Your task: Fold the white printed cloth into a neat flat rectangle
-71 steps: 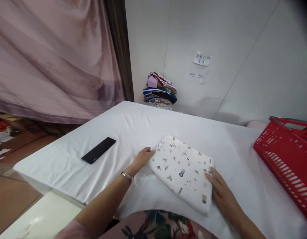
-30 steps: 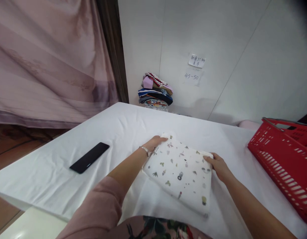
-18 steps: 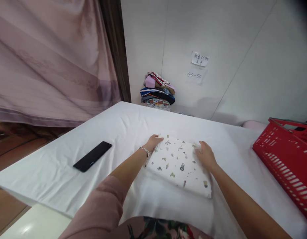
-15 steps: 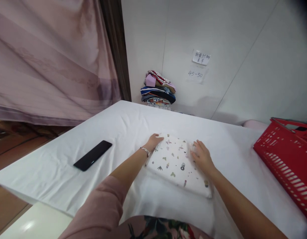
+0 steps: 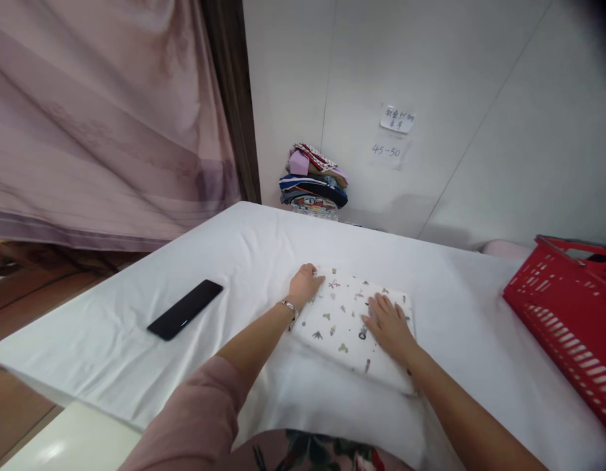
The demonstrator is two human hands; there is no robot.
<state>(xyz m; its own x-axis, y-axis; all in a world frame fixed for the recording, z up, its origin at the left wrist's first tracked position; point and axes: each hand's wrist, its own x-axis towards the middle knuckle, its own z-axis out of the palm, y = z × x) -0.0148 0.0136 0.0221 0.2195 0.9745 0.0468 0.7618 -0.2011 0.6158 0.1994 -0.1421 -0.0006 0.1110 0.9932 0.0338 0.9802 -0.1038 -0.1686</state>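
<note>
A folded white cloth (image 5: 342, 320) with small printed figures lies flat on the white-covered table (image 5: 264, 242). My left hand (image 5: 305, 286) is at the cloth's far left corner, fingers curled at its edge with the thumb resting on top; what the fingertips hold, if anything, is hidden. On the right part of the cloth, my right hand (image 5: 389, 327) lies flat with its fingers spread. A bracelet circles my left wrist.
A black phone (image 5: 185, 309) lies on the table to the left. The red basket (image 5: 568, 314) stands at the right edge. Folded fabrics (image 5: 313, 180) are stacked by the wall beyond the table. A pink curtain (image 5: 111, 124) hangs at the left.
The right side of the cloth now lies flat and reaches further right at the back. My right hand has come down onto it, fingers spread. My left hand has barely moved.
</note>
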